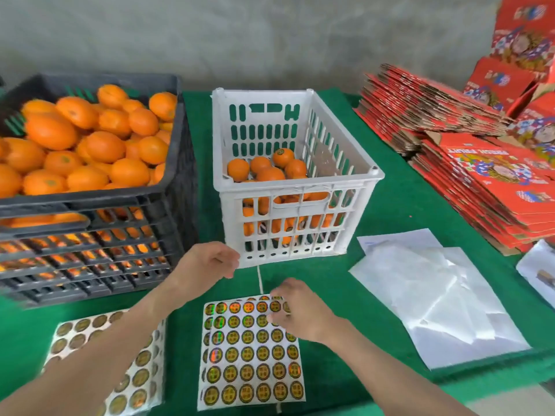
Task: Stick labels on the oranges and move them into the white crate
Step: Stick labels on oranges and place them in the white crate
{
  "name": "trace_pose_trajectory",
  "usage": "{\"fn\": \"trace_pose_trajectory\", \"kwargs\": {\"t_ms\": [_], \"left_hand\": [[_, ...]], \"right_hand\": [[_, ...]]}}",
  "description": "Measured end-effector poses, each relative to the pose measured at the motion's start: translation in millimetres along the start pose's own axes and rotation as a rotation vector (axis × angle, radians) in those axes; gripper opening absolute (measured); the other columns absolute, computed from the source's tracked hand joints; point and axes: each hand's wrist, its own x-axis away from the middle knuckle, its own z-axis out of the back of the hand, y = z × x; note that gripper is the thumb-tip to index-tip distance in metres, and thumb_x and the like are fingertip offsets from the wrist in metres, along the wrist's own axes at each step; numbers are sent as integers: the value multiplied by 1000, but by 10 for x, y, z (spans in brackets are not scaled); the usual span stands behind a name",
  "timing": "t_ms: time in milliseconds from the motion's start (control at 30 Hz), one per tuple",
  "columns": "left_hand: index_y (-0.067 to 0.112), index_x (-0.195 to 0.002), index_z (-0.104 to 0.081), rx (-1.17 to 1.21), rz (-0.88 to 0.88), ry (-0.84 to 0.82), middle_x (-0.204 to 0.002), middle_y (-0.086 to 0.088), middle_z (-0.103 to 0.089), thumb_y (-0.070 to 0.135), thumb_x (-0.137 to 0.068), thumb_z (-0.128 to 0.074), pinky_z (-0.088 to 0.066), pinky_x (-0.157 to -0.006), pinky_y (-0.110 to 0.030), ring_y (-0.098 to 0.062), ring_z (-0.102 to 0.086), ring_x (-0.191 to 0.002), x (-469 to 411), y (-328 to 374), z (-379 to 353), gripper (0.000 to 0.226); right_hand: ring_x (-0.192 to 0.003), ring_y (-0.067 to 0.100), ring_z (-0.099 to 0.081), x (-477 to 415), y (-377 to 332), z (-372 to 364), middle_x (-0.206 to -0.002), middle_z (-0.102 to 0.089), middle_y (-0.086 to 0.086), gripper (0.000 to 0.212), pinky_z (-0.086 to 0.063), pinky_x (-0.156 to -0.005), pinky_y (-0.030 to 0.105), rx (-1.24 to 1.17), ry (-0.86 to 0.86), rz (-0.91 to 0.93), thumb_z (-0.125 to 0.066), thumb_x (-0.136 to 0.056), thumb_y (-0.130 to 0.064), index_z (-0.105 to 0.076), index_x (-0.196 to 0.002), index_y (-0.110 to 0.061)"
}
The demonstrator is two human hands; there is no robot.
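Note:
A black crate (168,202) on the left is heaped with unlabelled oranges (102,147). In the middle stands the white crate (300,217) holding several oranges (270,172), one showing a round label on top. A sheet of round gold labels (249,355) lies on the green cloth in front of me. My right hand (300,313) rests on the sheet's top right corner, fingertips pinching at a label there. My left hand (210,259) hovers in front of the white crate's near left corner, fingers curled and holding nothing.
A second label sheet (132,379) lies at the lower left, partly under my left forearm. White backing papers (435,295) are spread to the right. Stacks of flat red cartons (468,169) fill the right side of the green table (390,211).

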Motion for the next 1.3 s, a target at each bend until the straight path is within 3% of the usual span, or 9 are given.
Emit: {"fn": "trace_pose_trajectory", "kwargs": {"t_ms": [133,267,500,600,700,800,1000,1200,1300], "left_hand": [[28,-81,-63,-62,52,-38,-86,8,-70,8,-90,-60,-46,-66,-7,-8,-68,-79,117,-277,14,22],[21,-103,-59,-291,156,-205,-111,8,-57,17,-90,-60,-37,-83,-16,-14,-57,-104,226,-599,-51,14],[20,-150,-20,-467,151,-181,-143,2,-23,35,-75,-72,-22,-113,-37,-20,-21,-133,334,-702,-230,92],[25,-137,-47,-282,13,5,-133,11,-43,35,-80,-70,-27,-109,-27,-7,-35,-124,272,-522,-166,61],[14,-91,-70,-304,-32,-45,-83,4,-62,22,-84,-66,-41,-71,-17,-10,-55,-78,178,-332,-64,12],[11,-54,-44,-394,-5,-140,-56,-1,-37,15,-84,-62,-29,-50,-17,-13,-35,-54,144,-276,-33,35],[27,-49,-43,-259,99,-102,-42,15,-41,14,-89,-63,-32,-49,-8,0,-41,-41,201,-454,63,46],[33,-78,-67,-93,149,-221,-78,18,-70,23,-87,-65,-51,-66,-13,0,-67,-75,196,-323,210,14],[21,-78,-73,-19,164,-157,-76,12,-71,30,-86,-66,-48,-64,-13,-2,-62,-68,157,-210,176,14]], "right_hand": [[-122,28,-34,-276,-261,-271,-129,-41,7,72,-31,-103,42,266,-136,-46,-64,-77,-53,-43,-133,-14],[-110,20,-46,-455,-222,-280,-114,-54,2,45,-35,-93,33,98,-67,-81,-70,-76,-40,-57,-114,-22],[-93,14,-58,-456,-254,-139,-96,-65,0,4,-43,-87,24,-134,105,31,-64,-86,-9,-66,-89,-11],[-81,7,-60,-448,-417,23,-83,-66,-6,13,-44,-79,12,-259,53,149,-59,-87,-1,-67,-83,-10],[-76,0,-57,-459,-549,107,-80,-65,-10,12,-44,-79,11,-304,58,225,-61,-87,-2,-70,-84,-10],[-74,0,-55,-471,-601,75,-75,-58,-17,14,-44,-78,15,-276,16,236,-57,-91,-5,-69,-97,-10],[-102,2,-53,-489,-432,208,-109,-57,-14,28,-40,-92,18,-381,81,80,-56,-93,-15,-55,-119,-23],[-62,11,-49,-421,-468,253,-66,-45,-2,29,-46,-68,24,-653,135,-38,-70,-79,0,-57,-88,-25],[-59,13,-46,-378,-525,240,-62,-43,-2,26,-44,-65,25,-686,122,15,-69,-80,0,-55,-85,-20]]}}
